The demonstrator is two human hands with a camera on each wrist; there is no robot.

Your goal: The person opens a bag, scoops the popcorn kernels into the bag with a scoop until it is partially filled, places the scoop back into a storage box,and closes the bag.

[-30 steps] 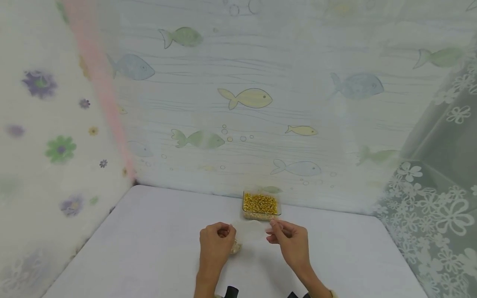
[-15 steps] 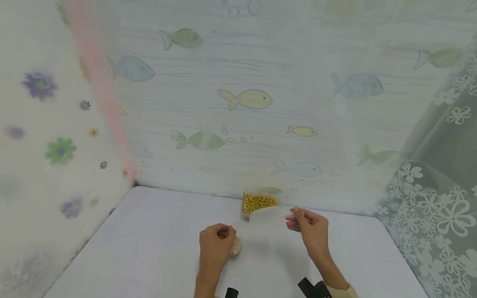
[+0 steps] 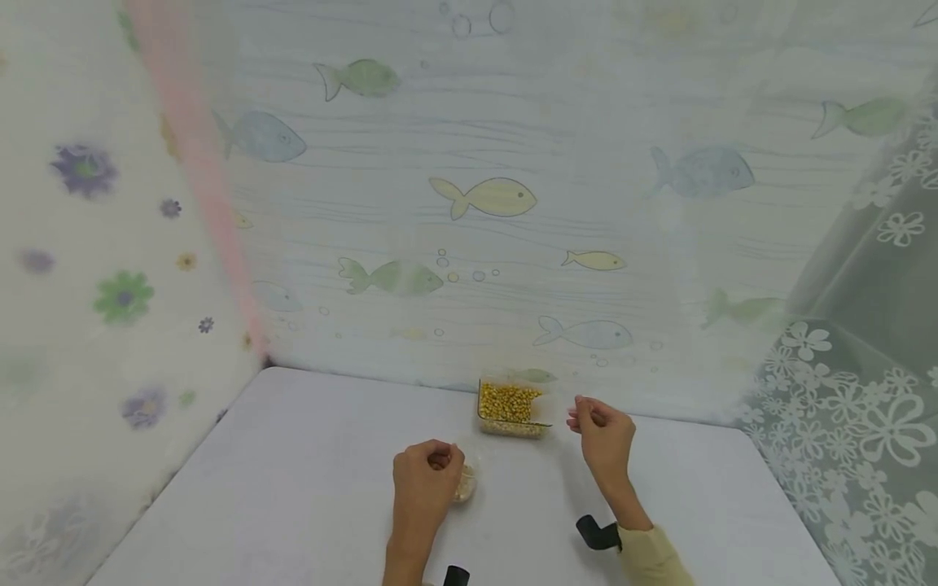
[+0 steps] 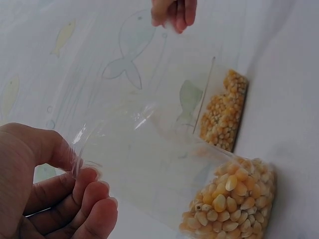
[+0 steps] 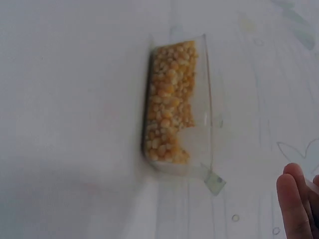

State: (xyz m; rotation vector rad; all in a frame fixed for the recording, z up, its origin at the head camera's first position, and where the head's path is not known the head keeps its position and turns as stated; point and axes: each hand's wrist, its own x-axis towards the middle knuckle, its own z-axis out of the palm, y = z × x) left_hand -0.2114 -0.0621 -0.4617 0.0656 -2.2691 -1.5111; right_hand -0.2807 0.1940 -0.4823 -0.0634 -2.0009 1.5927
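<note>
My left hand (image 3: 428,480) pinches the rim of a clear plastic bag (image 4: 139,154) between thumb and fingertips. Corn kernels (image 4: 229,199) fill the bag's bottom, which rests on the table. My right hand (image 3: 604,431), at the right of a clear rectangular container (image 5: 203,79), has thumb and fingers together on the handle end of a whitish scoop (image 3: 541,407). The handle is too faint to trace. The scoop's bowl dips into yellow corn kernels (image 3: 506,399) at the container's right end. In the left wrist view the right fingertips (image 4: 174,15) show at the top.
A white-covered table (image 3: 308,488) lies under everything. Behind the container hangs a pale curtain (image 3: 484,122) printed with fish. A flowered curtain (image 3: 73,342) borders the left side and a sheer one (image 3: 865,407) the right. A black mount (image 3: 597,533) sits at the right wrist.
My right hand has moved right and up, away from the bag to the container. The scoop has gone from near the bag's mouth into the corn. My left hand has stayed put.
</note>
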